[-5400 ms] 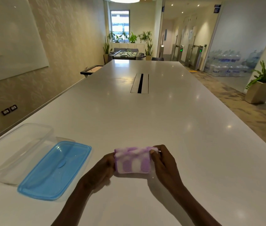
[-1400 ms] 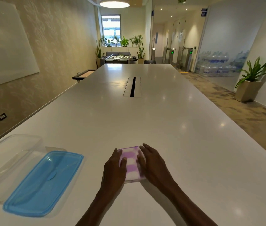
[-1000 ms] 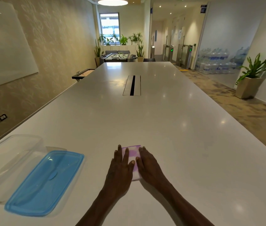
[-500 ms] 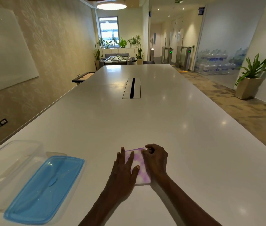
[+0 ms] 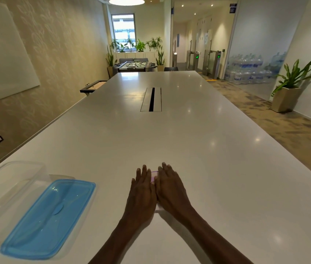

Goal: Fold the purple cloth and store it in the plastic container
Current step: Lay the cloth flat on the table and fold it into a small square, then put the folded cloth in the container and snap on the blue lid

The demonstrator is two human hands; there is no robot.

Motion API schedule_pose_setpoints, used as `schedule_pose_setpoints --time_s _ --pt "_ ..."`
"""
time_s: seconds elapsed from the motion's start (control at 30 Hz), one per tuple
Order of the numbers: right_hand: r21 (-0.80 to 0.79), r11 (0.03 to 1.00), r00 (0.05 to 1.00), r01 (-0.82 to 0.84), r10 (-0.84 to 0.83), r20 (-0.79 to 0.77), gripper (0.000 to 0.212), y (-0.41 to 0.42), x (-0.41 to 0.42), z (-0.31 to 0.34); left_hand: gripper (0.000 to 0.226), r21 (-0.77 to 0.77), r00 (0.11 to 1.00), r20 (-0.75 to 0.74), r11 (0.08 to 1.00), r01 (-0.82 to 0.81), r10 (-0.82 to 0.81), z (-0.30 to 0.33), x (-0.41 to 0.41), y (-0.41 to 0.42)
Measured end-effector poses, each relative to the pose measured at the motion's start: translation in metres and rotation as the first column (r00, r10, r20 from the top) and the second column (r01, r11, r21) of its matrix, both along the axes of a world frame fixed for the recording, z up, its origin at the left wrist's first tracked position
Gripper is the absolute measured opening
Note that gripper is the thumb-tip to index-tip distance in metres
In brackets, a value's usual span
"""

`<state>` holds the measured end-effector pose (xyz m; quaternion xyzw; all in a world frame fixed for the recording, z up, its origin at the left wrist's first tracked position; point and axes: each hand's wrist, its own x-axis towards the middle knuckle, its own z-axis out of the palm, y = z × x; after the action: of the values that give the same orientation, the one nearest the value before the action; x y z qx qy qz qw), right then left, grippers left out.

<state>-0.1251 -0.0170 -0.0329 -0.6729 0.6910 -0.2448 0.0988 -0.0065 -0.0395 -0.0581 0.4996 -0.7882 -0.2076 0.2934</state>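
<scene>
Purple cloth (image 5: pixel 154 177) lies almost hidden on the white table (image 5: pixel 189 141), pressed flat under the left hand (image 5: pixel 141 193) and right hand (image 5: pixel 170 189), both open-palmed, right of the clear plastic container (image 5: pixel 11 180).

No legible text, label or brand in this view. Green displays on the turnstiles (image 5: pixel 197 56) and a blue sign (image 5: pixel 233 7) high on the wall are too small to read
</scene>
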Motion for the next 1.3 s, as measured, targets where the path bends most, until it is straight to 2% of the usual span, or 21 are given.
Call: schedule_pose_setpoints --time_s 0.07,0.17,0.33,0.47,0.53,0.57,0.63,0.67,0.73,0.8,0.93,1.07,1.1,1.3 --pt "0.107 0.994 1.0 0.015 -0.017 0.021 0.057 0.002 -0.002 -0.008 0.053 0.02 0.997 0.07 1.0 0.018 -0.019 -0.004 0.003 0.004" --pt "0.163 0.985 0.998 0.059 -0.055 -0.029 0.062 0.005 -0.004 -0.023 0.056 -0.057 0.947 0.319 0.997 0.054 -0.033 -0.01 0.009 0.004" --pt "0.15 0.982 0.991 0.113 -0.099 -0.093 0.064 0.004 -0.002 -0.032 0.056 -0.065 0.924 0.378 0.994 0.092 -0.061 -0.01 0.011 -0.001" --pt "0.228 0.969 0.995 0.092 -0.084 -0.047 0.063 0.003 -0.002 -0.022 0.056 -0.011 0.954 0.289 0.996 0.087 -0.08 -0.009 0.011 0.001" --pt "0.275 0.96 0.996 0.053 -0.071 0.054 0.061 0.002 -0.006 -0.014 0.055 0.057 0.987 0.137 0.995 0.081 -0.088 -0.002 0.01 0.002" --pt "0.259 0.965 0.982 0.049 -0.094 0.165 0.059 -0.001 -0.012 -0.009 0.055 0.096 0.997 0.031 0.993 0.063 -0.066 0.003 0.009 0.001" --pt "0.189 0.971 0.875 0.145 -0.215 0.433 0.049 -0.002 -0.025 0.001 0.055 0.165 0.991 -0.127 0.986 -0.022 0.043 0.015 0.014 -0.001" --pt "0.165 0.959 0.812 0.231 -0.283 0.511 0.042 -0.002 -0.033 0.006 0.054 0.195 0.975 -0.185 0.977 -0.087 0.124 0.021 0.017 -0.004" --pt "0.153 0.916 0.71 0.371 -0.386 0.59 0.031 -0.001 -0.05 0.013 0.05 0.281 0.913 -0.284 0.936 -0.213 0.293 0.032 0.027 -0.009" --pt "0.175 0.871 0.607 0.459 -0.452 0.654 0.035 0.001 -0.062 0.016 0.047 0.371 0.86 -0.318 0.887 -0.274 0.398 0.04 0.035 -0.015" --pt "0.241 0.813 0.488 0.53 -0.525 0.697 0.031 0.011 -0.071 0.012 0.037 0.522 0.807 -0.346 0.813 -0.258 0.479 0.038 0.046 -0.02" --pt "0.279 0.81 0.479 0.515 -0.542 0.69 0.033 0.021 -0.064 0.006 0.019 0.662 0.766 -0.438 0.745 -0.079 0.471 0.037 0.048 -0.018" --pt "0.28 0.812 0.489 0.511 -0.543 0.683 0.034 0.022 -0.061 0.005 0.022 0.678 0.761 -0.445 0.733 -0.057 0.471 0.038 0.048 -0.018" --pt "0.256 0.873 0.598 0.416 -0.475 0.646 0.03 0.022 -0.037 0.013 0.013 0.728 0.692 -0.527 0.682 0.067 0.494 0.041 0.043 -0.012"
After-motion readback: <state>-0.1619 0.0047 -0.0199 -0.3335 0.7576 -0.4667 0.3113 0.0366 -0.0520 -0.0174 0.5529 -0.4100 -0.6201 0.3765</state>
